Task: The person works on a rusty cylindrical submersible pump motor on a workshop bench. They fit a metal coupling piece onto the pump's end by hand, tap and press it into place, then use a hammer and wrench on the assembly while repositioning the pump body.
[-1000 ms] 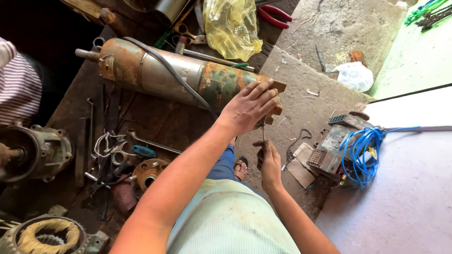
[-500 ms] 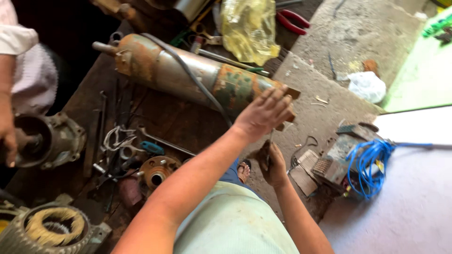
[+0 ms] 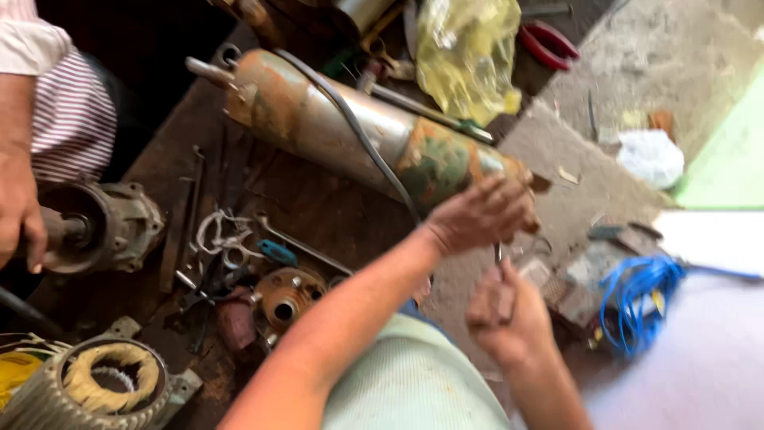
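A long rusty metal pump cylinder (image 3: 334,127) lies across the dark workbench, with a grey cable (image 3: 358,131) draped over it. My left hand (image 3: 481,213) grips its near, green-stained end, fingers curled over the end piece. Just below, my right hand (image 3: 505,318) is closed around the brownish handle of a small tool. The tool's thin metal shaft (image 3: 497,253) points up toward the cylinder's end. The picture is blurred, so the tool's tip is unclear.
Another person's hand (image 3: 20,219) rests on a motor housing (image 3: 103,227) at the left. Loose wrenches and rings (image 3: 231,247), a rusty flange (image 3: 286,299), a wound stator (image 3: 103,386), a yellow plastic bag (image 3: 465,56), red pliers (image 3: 549,44) and coiled blue wire (image 3: 637,302) lie around.
The view has shifted left and closer. My left hand stays on the cylinder's end while my right hand has risen nearer to it with the tool. The other person's hand has come into view.
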Demonstrator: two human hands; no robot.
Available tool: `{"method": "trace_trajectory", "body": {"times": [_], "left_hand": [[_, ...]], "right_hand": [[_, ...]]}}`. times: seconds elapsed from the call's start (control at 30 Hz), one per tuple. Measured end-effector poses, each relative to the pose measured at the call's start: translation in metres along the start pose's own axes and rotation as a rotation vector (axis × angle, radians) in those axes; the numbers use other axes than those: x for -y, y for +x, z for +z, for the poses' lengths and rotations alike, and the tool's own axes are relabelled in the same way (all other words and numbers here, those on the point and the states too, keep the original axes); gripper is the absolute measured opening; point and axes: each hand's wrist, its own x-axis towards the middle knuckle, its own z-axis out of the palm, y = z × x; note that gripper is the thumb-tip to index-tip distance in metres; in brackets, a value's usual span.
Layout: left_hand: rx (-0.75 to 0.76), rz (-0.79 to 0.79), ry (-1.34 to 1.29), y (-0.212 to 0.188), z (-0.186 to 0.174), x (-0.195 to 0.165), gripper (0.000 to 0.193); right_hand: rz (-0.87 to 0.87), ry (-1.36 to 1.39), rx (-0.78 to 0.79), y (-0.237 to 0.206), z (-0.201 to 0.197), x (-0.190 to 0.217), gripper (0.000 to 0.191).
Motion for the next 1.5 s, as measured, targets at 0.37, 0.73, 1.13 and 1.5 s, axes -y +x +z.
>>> {"method": "trace_trajectory", "body": {"times": [0.37,0.73,1.13,1.5], "left_hand": [[0.134,0.047,-0.017,-0.002,-0.017,0.001,0.038],[0.282,-0.016,-0.227,0.015,-0.037,0.006,0.051],[0.249,0.026,-0.068,0.014,-0.033,0.006,0.045],[0.069,0.020,-0.050,0.001,-0.006,0.006,0.036]], "right_hand": [[-0.221,-0.392,-0.145,-0.025,-0.033,-0.024,0.043],[-0.441,-0.566,0.079,0.059,-0.102,-0.005,0.044],[-0.105,0.002,0.767,0.070,-0.107,-0.004,0.036],[-0.065,0.264,0.423,0.011,-0.028,-0.019,0.038]]}}
